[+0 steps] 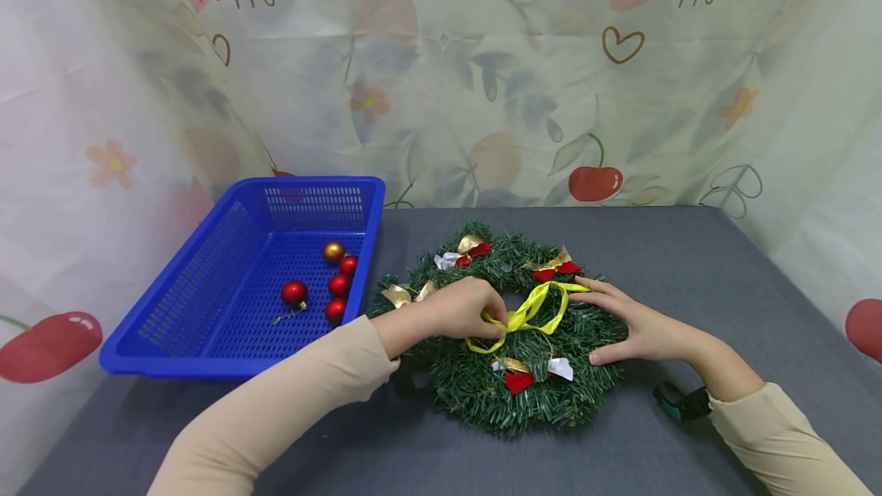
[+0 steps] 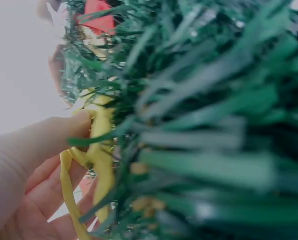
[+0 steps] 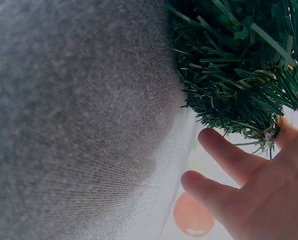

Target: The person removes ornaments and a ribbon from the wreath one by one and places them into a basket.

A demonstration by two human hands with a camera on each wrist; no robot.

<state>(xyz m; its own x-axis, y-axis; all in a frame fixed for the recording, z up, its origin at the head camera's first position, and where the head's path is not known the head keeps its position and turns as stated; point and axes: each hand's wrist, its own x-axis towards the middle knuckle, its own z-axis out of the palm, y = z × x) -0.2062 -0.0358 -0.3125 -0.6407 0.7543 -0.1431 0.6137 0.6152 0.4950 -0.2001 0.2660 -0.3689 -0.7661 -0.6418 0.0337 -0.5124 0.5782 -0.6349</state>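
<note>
A green wreath lies on the grey table, dressed with small red, gold and white bows. Across its middle sits a yellow ribbon bow. My left hand pinches one part of this ribbon; in the left wrist view its thumb presses on the yellow ribbon. On the wreath's right side rests my right hand, fingers spread, with its fingertips beside the end of a ribbon loop. In the right wrist view, two straight fingers show next to the wreath's edge.
Left of the wreath stands a blue plastic basket holding several red baubles and one gold bauble. A dark strap-like object is at my right wrist. Printed curtains hang behind the table.
</note>
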